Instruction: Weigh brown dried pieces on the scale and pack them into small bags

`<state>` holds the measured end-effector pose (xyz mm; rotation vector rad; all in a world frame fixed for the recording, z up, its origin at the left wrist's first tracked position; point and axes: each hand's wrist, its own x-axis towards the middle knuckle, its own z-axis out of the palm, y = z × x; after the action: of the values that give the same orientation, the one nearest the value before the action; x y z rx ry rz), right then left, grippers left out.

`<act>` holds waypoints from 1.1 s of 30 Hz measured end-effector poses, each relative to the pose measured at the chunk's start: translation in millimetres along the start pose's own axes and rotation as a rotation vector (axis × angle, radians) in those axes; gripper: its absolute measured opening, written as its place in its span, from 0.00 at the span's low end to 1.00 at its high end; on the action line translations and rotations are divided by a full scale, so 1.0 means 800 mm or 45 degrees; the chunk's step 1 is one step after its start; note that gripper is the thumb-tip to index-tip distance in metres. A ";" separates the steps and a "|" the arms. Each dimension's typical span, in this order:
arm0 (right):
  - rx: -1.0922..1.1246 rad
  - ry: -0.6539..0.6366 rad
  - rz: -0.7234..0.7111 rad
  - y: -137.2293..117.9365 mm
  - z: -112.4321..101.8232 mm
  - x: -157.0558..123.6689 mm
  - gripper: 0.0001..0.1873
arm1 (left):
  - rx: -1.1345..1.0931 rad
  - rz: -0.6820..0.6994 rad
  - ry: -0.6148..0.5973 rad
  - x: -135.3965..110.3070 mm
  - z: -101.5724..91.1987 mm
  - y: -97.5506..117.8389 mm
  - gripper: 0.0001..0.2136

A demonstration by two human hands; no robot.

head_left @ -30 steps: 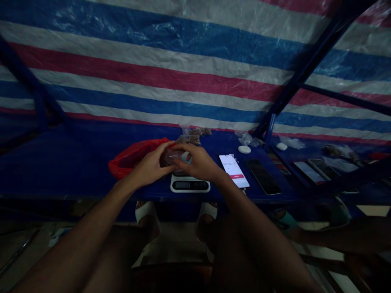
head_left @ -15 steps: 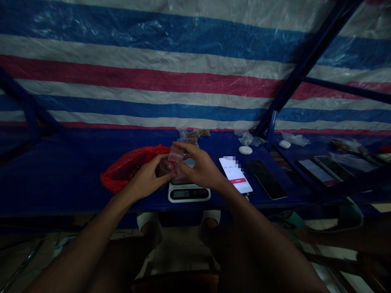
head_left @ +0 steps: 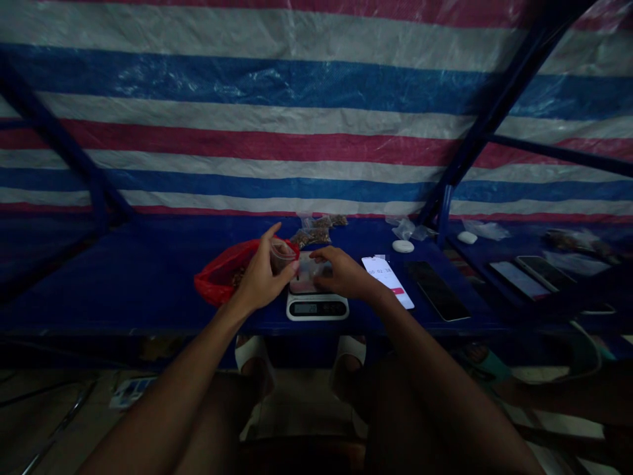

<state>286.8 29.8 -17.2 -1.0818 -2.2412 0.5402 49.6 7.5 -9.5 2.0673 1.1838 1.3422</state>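
My left hand (head_left: 264,274) is closed round a clear plastic cup (head_left: 281,252) with something brownish in it, tilted beside the scale. A red plastic bag (head_left: 212,280) lies open behind that wrist, with small brown pieces inside. My right hand (head_left: 341,272) is curled over the right side of the scale's plate, its fingertips round some clear plastic (head_left: 320,269) that looks like a small bag; the dim light blurs its outline. Under both hands stands the white digital scale (head_left: 318,315), its display lit. Small clear bags of brown pieces (head_left: 316,234) lie just behind it.
To the right are a lit phone (head_left: 388,280) with a timer, a dark phone (head_left: 439,290) and a white oval case (head_left: 402,246). Crumpled clear bags (head_left: 405,229) lie behind. Blue metal posts (head_left: 442,204) rise before a striped tarp. Another person's leg shows at lower right.
My hands have moved apart. The right hand has drawn the clear plastic away from the cup, over the scale. The left hand has turned the cup, and the view has shifted.
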 end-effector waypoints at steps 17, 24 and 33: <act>0.474 0.302 -0.171 -0.049 -0.015 0.020 0.10 | -0.472 -0.204 0.005 -0.001 0.002 0.023 0.25; 0.742 0.366 -0.004 -0.049 -0.014 0.023 0.13 | -0.660 -0.324 0.078 0.000 -0.008 0.019 0.22; 0.698 0.359 -0.066 -0.051 -0.020 0.020 0.14 | -0.472 -0.343 0.122 0.004 -0.017 0.018 0.23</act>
<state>266.6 19.9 23.8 -0.7574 -1.7247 0.8578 44.3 0.6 8.4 1.5434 1.1061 1.4157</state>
